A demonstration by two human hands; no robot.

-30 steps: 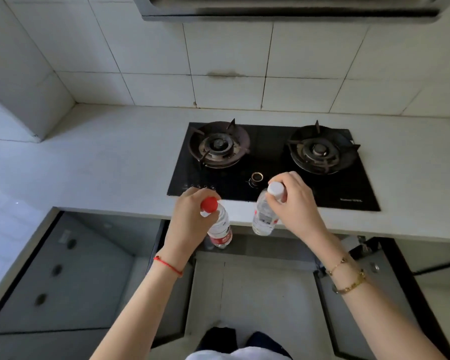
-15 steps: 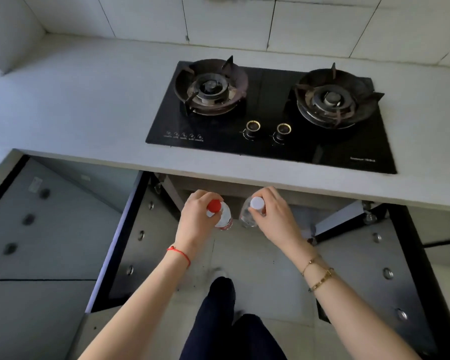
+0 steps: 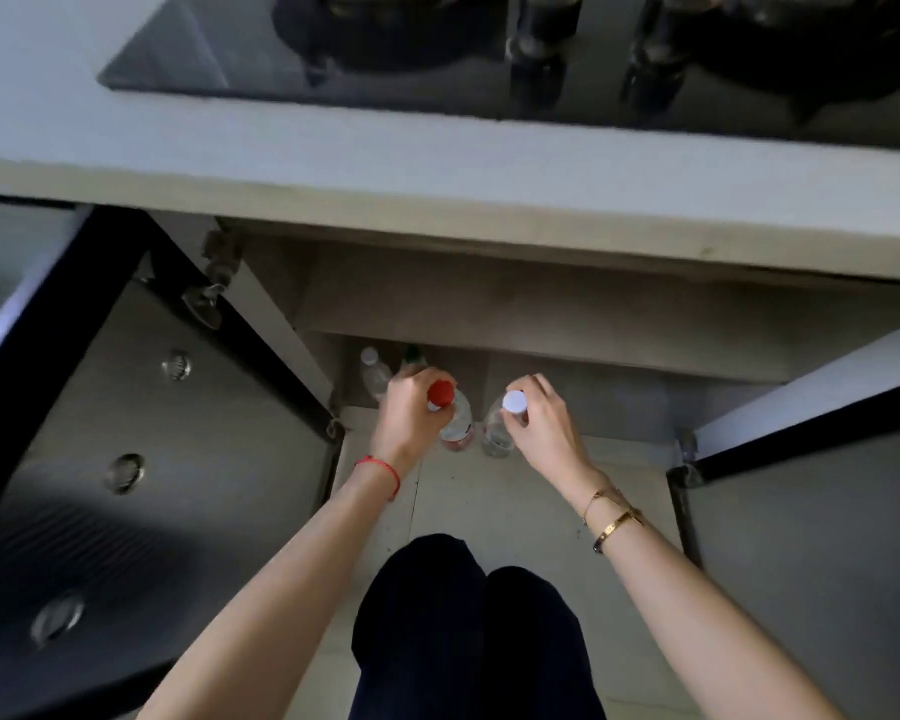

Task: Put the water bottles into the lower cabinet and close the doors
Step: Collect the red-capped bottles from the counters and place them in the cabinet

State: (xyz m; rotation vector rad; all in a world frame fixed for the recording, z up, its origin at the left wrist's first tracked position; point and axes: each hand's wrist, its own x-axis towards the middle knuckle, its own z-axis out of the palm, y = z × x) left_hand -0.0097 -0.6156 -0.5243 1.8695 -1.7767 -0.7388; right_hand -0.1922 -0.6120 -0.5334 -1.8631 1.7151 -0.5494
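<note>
My left hand (image 3: 409, 415) grips the neck of a clear water bottle with a red cap (image 3: 457, 426). My right hand (image 3: 539, 423) pinches the neck of a clear bottle with a white cap (image 3: 499, 433). Both bottles are upright, side by side, low at the front edge of the open lower cabinet (image 3: 541, 314). Whether they touch the floor of the cabinet I cannot tell. Deeper inside on the left stand a white-capped bottle (image 3: 372, 371) and a green-capped bottle (image 3: 411, 356), partly hidden by my left hand.
The left cabinet door (image 3: 152, 433) and right cabinet door (image 3: 801, 511) are swung wide open on either side of my arms. Above runs the grey countertop (image 3: 437, 163) with a black gas hob (image 3: 437, 65). My knees (image 3: 468, 615) are below, on the tiled floor.
Both hands carried the bottles down from the countertop edge to the cabinet opening. My head dropped lower and closer, so the cabinet interior and the two stored bottles came into sight.
</note>
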